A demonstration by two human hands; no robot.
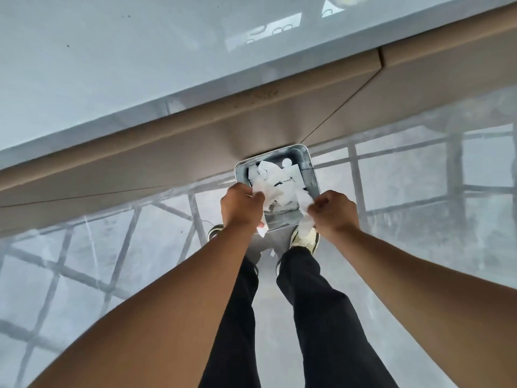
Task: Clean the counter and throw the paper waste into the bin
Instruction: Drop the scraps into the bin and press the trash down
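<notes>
A square metal bin [311, 169] stands on the floor against the counter's base, its lid open, with white paper lying inside. Directly over its mouth I hold crumpled white paper waste [279, 191] with both hands. My left hand [240, 205] is closed on the paper's left side. My right hand [331, 211] pinches its right side, and a strip hangs down below it. The pale glossy counter [98, 74] runs across the top of the view, above the bin.
Beige cabinet fronts [167, 152] sit under the counter's edge. The shiny grey floor [84, 261] reflects a window grid. My legs in black trousers and light shoes [306, 242] stand just before the bin; the right shoe is at its front edge.
</notes>
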